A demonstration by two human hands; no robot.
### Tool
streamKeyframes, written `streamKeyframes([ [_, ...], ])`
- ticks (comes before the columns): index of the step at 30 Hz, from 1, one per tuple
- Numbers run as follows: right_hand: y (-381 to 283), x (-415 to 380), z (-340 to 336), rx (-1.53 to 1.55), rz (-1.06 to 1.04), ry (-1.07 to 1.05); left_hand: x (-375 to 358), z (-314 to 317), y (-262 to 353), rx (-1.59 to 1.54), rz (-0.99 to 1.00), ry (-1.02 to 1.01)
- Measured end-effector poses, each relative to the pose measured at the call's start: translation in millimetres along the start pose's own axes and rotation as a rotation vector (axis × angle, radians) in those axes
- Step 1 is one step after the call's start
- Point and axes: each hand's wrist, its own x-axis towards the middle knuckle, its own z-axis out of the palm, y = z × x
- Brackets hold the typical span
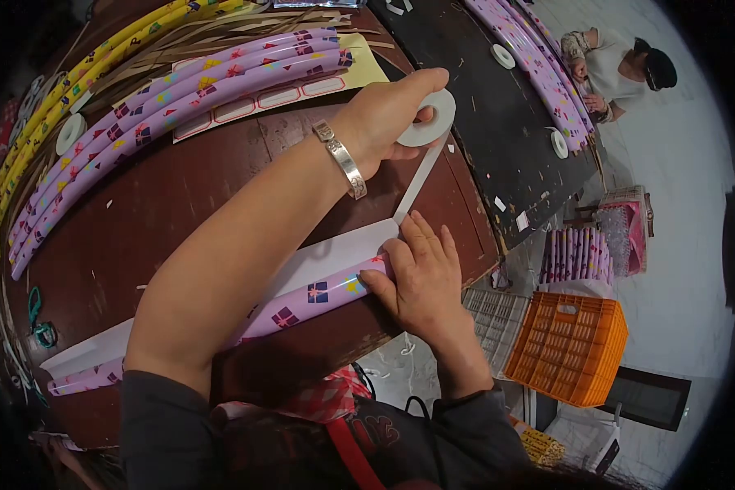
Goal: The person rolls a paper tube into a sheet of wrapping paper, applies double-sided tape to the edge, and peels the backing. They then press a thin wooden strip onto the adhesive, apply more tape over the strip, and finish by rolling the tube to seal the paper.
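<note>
My left hand (388, 114) reaches across and grips a roll of white tape (438, 122), its fingers curled round it and the thumb extended above. From the roll a strip of tape (420, 184) runs down to the white edge of a purple gift-patterned wrapping paper roll (302, 306). At the right end of that paper roll, my right hand (423, 273) holds it down, thumb on the patterned side and fingers near the tape's end. The paper's white underside (327, 255) lies partly unrolled behind it. My left forearm hides the roll's middle.
Finished-looking purple rolls (204, 90) and yellow rolls (82, 69) lie at the back left of the brown table (196, 196). A white tape roll (71, 133) rests there. Teal-handled scissors (42, 327) lie left. An orange crate (567, 347) stands right; another person (629, 73) works beyond.
</note>
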Motion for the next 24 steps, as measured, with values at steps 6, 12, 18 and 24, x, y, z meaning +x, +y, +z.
streamKeyframes([
  [6,0.3,-1.0,1.4,-0.014,0.009,0.006,-3.2,-8.4,5.1,0.030,0.023,-0.087],
  [12,-0.1,0.0,-1.9,0.010,0.011,-0.009,-55.6,-47.2,28.0,0.198,0.164,-0.013],
  [18,-0.2,0.2,-4.7,-0.018,0.004,-0.014,-121.2,-98.3,26.1,0.343,0.050,0.027],
  [24,0.8,0.0,-6.0,-0.052,0.022,-0.072,-189.7,-122.8,-11.2,-0.016,-0.025,0.209],
])
